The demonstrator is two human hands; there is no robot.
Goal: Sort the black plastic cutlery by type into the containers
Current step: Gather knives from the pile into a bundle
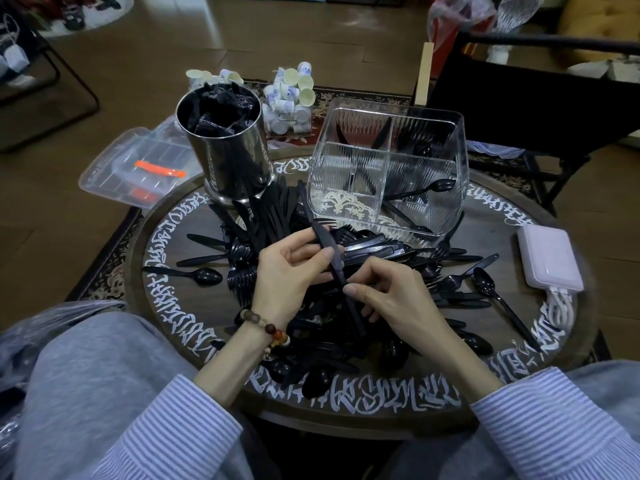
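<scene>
While both hands meet over the middle of the table, they hold one black plastic knife between them. It is long, thin and a little shiny, with its blade end pointing far and its handle pointing near. The left hand curls its fingers and thumb round the upper part of the knife. The right hand pinches the knife lower down with its thumb and bent fingers. A bead bracelet of brown and orange balls sits on the left wrist.

Under the hands lies a big messy pile of black cutlery, with forks, spoons and knives all mixed up. One spoon lies alone on the left, and another spoon lies on the right.

Far and to the right of the hands stands a clear plastic box with ribbed walls and four parts inside. A few black pieces already rest in it, and a spoon leans in its near right part. Far and to the left stands a shiny round metal can stuffed with dark things.

The round table is dark wood with white painted writing round its rim. A pale pink box with rounded corners lies at the right edge. Striped blue and white sleeves cover both arms.
</scene>
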